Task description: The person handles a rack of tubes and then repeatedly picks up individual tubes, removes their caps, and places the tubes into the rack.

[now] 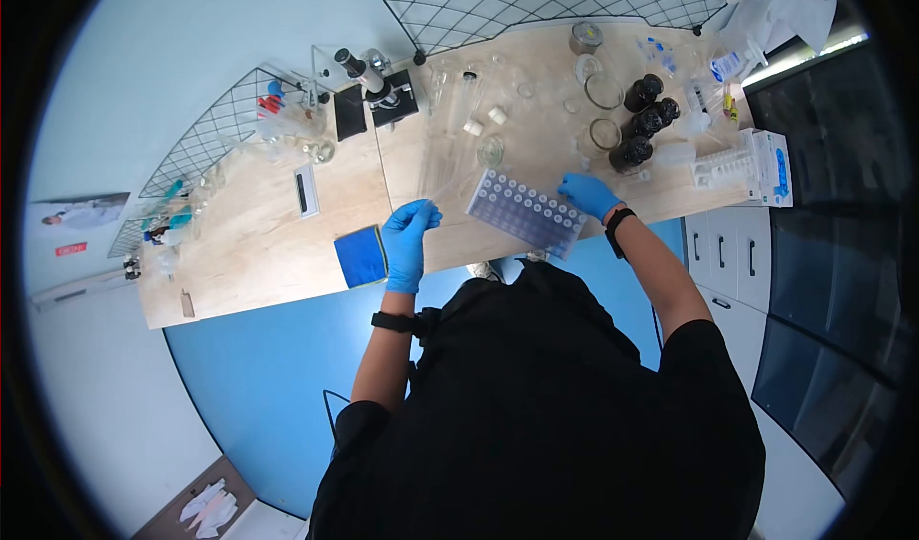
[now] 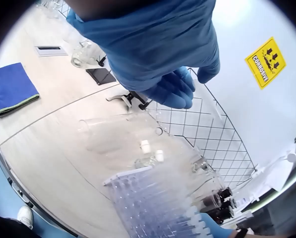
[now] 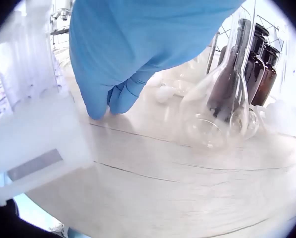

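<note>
A clear rack [image 1: 526,213] of white-capped tubes [image 1: 517,193] stands at the bench's front edge, between my two hands. My gloved left hand [image 1: 407,238] is raised at its left side, beside a folded blue cloth [image 1: 361,257]. In the left wrist view the fingers [image 2: 172,93] bend loosely, the thumb apart from them, and nothing shows in the gap. On the rack's right, my gloved right hand [image 1: 589,195] points its fingertips [image 3: 99,111] down at the wooden bench top, close to a clear glass flask [image 3: 210,109]. No thing shows in its fingers; the palm side is hidden.
Dark brown bottles [image 1: 641,123] and glass beakers [image 1: 603,90] stand beyond my right hand. Large clear cylinders [image 1: 445,138] and small white-capped bottles [image 1: 491,149] lie behind the rack. A microscope [image 1: 378,85] stands at the back, a glove box [image 1: 771,168] far right.
</note>
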{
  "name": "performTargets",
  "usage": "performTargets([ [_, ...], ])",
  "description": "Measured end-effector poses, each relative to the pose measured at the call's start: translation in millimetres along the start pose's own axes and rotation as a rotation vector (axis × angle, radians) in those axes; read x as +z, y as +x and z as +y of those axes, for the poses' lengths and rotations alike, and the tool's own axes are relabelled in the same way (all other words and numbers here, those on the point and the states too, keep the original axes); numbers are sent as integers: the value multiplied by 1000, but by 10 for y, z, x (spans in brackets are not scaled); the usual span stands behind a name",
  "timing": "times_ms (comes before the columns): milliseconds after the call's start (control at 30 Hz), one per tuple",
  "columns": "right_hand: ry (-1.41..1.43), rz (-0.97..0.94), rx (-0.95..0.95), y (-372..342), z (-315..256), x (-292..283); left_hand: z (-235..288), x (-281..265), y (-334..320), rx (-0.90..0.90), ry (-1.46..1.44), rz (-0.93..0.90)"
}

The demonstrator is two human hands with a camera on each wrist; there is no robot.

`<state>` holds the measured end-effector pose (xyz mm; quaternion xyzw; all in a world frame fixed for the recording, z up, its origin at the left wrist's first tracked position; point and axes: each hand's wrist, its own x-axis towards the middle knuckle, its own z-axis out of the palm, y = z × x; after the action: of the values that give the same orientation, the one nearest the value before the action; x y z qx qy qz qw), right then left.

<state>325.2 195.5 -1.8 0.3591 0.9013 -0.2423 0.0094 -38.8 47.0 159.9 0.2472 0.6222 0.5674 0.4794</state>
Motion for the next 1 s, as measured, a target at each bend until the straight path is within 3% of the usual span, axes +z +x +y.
performTargets([
  [67,6,40,-6,11,-64,-98,46,71,-66,50,-65,-100],
  [133,394,305,186,4,-434,-624,148,180,-133,67,-54,-161],
  [167,389,313,192,-26,-627,-854,184,233,-158,76,-47,-212],
  [233,894,634,213,-116,-1052,-1264,218,304,-180,104,-64,-265],
  [267,890,641,217,-183,-1235,-1455,256,350,-185,115,-64,-306],
  [333,1385,537,134,-322,-1546,-1760,341,463,-200,128,-65,-363],
  [467,1421,618,106,-382,-1918,-1909,412,614,-203,180,-37,-400],
  [567,1340,619,284,-390,-1970,-1888,401,625,-192,171,-37,-397],
  [767,1587,668,244,-379,-1999,-1736,393,648,-223,122,-36,-405],
  [833,1367,709,282,-388,-2002,-1713,404,637,-234,113,-27,-409],
  [1000,1251,658,283,-458,-1963,-1697,429,590,-247,141,34,-428],
])
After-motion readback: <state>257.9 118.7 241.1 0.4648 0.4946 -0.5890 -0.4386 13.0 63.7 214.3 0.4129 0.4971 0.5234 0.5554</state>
